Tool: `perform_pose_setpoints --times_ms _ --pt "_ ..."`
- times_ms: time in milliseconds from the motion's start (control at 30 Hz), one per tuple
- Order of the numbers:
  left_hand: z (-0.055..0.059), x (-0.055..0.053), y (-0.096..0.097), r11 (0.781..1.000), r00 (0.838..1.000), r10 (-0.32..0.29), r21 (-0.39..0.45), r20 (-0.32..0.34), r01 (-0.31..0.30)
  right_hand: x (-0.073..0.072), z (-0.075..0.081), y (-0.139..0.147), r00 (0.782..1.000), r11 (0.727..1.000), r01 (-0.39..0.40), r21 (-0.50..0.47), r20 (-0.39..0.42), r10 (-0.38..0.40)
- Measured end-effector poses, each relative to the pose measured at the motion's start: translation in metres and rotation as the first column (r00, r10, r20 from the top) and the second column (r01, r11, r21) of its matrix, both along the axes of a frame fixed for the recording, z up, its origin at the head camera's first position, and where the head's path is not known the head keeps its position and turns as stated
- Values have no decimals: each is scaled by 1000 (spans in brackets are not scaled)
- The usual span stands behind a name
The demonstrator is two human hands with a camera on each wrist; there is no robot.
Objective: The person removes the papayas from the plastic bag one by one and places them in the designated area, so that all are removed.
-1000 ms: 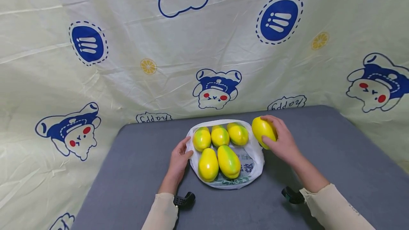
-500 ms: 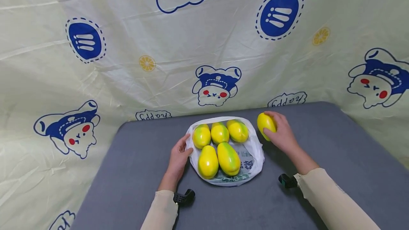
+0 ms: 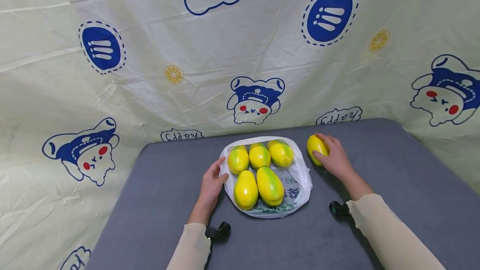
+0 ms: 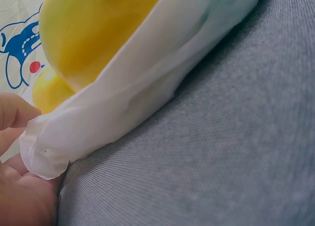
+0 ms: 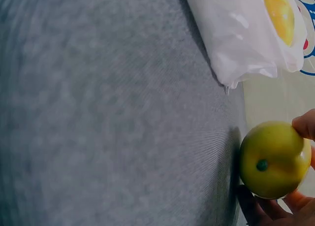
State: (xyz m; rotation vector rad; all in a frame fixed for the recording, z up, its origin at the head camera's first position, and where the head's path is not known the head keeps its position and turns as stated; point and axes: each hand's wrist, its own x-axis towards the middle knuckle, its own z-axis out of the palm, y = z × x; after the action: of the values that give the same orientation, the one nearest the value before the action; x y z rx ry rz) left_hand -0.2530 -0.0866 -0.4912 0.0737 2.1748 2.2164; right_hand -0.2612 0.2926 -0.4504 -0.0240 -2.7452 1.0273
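In the head view a white plastic bag point(image 3: 305, 182) lies with its rim rolled open, holding several yellow-green papayas point(image 3: 245, 190). My left hand point(image 3: 211, 184) grips the bag's left rim, its fingers and thumb on either side of the white fold point(image 4: 47, 145) in the left wrist view. To the right of the bag, my right hand point(image 3: 336, 158) holds one more papaya point(image 3: 316, 149) low at the table. The right wrist view shows this papaya's dark stem end point(image 5: 262, 165), with fingers around its far side. Whether it bears on the table is hard to tell.
A grey cloth-covered table point(image 3: 161, 203) lies under everything. Behind it hangs a pale curtain point(image 3: 142, 107) printed with cartoon figures. Each wrist wears a black camera point(image 3: 219, 231). Inside the bag, printed plastic point(image 3: 288, 191) shows at the right of the papayas.
The right hand has carried its papaya rightward, away from the bag's rim, and lowered it to the table. My left hand stays on the left rim; the papayas in the bag keep their places.
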Motion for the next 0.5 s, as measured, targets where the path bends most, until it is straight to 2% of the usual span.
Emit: perform_pose_setpoints --times_ms 333,500 --pt "1 -1 1 1000 1000 1 -9 -5 -1 0 0 2 999 999 -7 32 34 6" --pt "-2 -1 1 1000 1000 2 -4 -7 -2 1 1 1 999 998 31 47 4 -32"
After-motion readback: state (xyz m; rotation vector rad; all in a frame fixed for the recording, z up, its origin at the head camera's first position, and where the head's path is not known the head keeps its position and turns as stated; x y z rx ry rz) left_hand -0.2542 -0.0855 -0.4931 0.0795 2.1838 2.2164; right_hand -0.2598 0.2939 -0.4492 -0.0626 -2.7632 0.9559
